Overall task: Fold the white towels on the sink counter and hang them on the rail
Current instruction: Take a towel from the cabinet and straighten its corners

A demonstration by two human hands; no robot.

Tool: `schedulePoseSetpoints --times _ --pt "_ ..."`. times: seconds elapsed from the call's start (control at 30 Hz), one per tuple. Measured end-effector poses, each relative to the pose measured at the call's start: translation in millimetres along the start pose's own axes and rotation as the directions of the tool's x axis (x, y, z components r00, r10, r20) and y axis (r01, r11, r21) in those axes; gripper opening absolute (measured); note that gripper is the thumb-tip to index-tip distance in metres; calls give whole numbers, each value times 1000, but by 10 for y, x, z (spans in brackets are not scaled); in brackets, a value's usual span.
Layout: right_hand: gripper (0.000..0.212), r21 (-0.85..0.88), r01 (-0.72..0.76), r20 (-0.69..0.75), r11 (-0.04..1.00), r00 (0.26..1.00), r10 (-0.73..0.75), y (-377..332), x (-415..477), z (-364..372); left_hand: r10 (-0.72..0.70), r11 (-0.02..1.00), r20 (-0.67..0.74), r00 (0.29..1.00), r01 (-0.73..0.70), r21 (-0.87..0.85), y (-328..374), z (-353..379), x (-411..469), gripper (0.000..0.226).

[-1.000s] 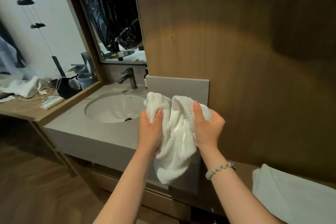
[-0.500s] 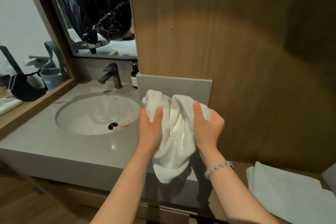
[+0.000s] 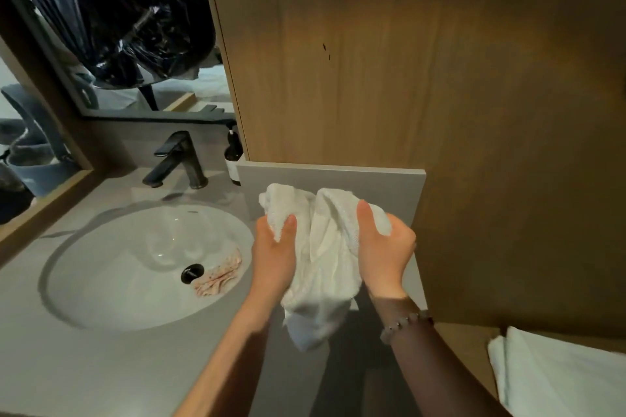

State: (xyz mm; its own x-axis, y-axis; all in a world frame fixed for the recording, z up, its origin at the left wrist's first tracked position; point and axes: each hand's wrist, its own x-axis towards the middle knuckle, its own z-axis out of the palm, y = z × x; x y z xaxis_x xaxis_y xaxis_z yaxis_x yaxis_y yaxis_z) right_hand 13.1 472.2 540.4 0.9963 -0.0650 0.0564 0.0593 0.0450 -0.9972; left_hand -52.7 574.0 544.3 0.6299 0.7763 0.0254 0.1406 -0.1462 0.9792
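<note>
A crumpled white towel [image 3: 325, 267] hangs between my two hands above the right end of the grey sink counter [image 3: 111, 372]. My left hand [image 3: 272, 261] grips its left top corner, thumb pressed on the cloth. My right hand [image 3: 384, 254] grips the right top corner in the same way. The towel's lower end droops below my wrists. A second white towel [image 3: 559, 379] lies flat on a lower wooden surface at the bottom right. No rail is in view.
A round white basin [image 3: 135, 267] holds a small pink-patterned cloth [image 3: 220, 276] beside the black drain. A black faucet [image 3: 176, 159] and a dark soap bottle [image 3: 233, 159] stand behind it. A wooden wall panel [image 3: 440, 78] rises on the right, a mirror on the left.
The view has shifted closer and over the sink, so the basin and the cloth in it show. Both hands keep the same hold on the towel.
</note>
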Motion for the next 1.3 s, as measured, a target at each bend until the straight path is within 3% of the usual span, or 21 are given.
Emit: schedulePoseSetpoints --times 0.23,0.3,0.4,0.47,0.53,0.6,0.67,0.77,0.83,0.93,1.17,1.3 --pt "17 -120 -11 -80 993 997 2 124 227 155 -62 994 232 971 38 105 -156 100 405 42" --pt "15 -204 -24 -60 979 998 12 147 232 143 -82 988 383 920 25 152 -244 76 492 45" --pt "24 -188 -64 -77 980 996 50 190 200 111 -168 957 537 827 6 290 -311 -31 651 48" --pt "34 -212 -48 -77 976 997 32 205 205 131 -142 814 432 891 -143 563 -256 -91 791 53" --pt "36 -227 -8 -61 974 998 -5 224 213 164 108 624 249 962 -261 737 -97 -144 886 58" --pt "36 -227 52 -31 973 998 -60 214 204 198 319 644 283 904 -426 635 41 -134 916 61" --pt "33 -191 83 13 978 997 -82 181 200 239 352 706 509 785 -580 406 104 -84 967 50" --pt "32 -97 62 101 993 993 -52 153 222 287 254 892 731 633 -446 77 76 -6 956 11" --pt "33 -100 76 108 992 992 -65 153 250 301 254 923 760 598 -384 -7 38 -14 972 12" --pt "34 -117 103 94 988 991 -92 167 294 309 247 933 759 603 -360 -18 15 -47 1031 17" --pt "36 -274 368 268 889 916 -297 146 440 322 307 887 598 741 -450 103 -11 -190 1104 26" --pt "45 -279 305 347 911 916 -201 117 540 249 305 884 470 828 -430 185 -55 -339 1189 27"
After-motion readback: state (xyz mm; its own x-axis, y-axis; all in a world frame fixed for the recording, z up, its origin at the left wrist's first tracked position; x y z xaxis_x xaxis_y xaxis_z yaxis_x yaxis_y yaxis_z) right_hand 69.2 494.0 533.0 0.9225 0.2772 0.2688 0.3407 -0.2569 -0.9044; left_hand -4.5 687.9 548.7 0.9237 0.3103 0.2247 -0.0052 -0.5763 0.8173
